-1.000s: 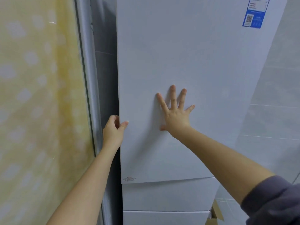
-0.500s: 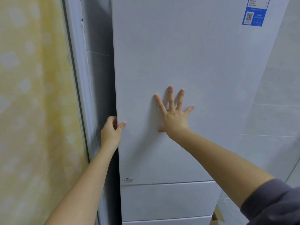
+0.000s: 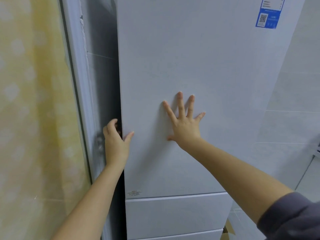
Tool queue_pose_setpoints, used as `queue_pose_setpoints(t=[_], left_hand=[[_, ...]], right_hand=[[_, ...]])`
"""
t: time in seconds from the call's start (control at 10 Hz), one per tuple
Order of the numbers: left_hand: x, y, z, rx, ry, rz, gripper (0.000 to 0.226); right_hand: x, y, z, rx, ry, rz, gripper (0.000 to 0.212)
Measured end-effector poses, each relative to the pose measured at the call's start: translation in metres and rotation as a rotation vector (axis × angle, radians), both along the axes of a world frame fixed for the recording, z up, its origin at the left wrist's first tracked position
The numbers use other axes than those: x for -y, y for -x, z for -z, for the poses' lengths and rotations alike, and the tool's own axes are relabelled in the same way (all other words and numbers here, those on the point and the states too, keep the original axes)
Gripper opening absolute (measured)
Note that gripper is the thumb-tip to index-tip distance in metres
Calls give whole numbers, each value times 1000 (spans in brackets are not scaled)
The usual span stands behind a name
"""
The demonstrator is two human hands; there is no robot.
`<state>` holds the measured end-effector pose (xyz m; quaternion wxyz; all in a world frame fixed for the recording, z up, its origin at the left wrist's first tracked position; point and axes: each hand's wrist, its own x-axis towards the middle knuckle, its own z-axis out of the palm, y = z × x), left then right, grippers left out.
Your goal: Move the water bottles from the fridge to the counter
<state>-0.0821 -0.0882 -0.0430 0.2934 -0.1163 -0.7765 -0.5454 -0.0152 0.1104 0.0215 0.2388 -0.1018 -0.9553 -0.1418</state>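
A tall white fridge [image 3: 199, 54] fills the middle of the view, its upper door closed. My left hand [image 3: 116, 142] curls around the door's left edge, fingers behind it and thumb on the front. Flat against the door front lies my right hand [image 3: 184, 124], fingers spread, holding nothing. No water bottles are visible; the fridge's inside is hidden. No counter is in view.
A yellow patterned curtain [image 3: 31, 118] hangs at the left beside a pale door frame [image 3: 76, 84]. Two drawer fronts [image 3: 176, 215] sit below the fridge door. A blue label [image 3: 267, 16] is at the door's top right. Grey tiled wall [image 3: 294, 110] stands at the right.
The view has drifted slightly right and down across the frames. Both hands stay on the fridge door in nearly the same places; the door remains closed.
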Motion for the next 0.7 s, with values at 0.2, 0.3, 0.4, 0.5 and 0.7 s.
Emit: queue_pose_setpoints(t=[0.2,0.3,0.4,0.5,0.7], left_hand=[[-20,-12,-11,-502,831,-146,116],[-33,-8,-17,-452,1005,-183,123],[-35,-2,-16,-405,1062,-234,121],[-37,-5,-18,-398,1077,-240,120],[-30,-10,-18,-379,1034,-197,124]], right_hand=[[-32,-24,12,-90,7,60,138],[-41,-25,12,-81,24,98,136],[-46,-23,11,-75,64,74,133],[-45,-24,11,-68,86,51,129],[-47,-48,8,-163,126,99,123]])
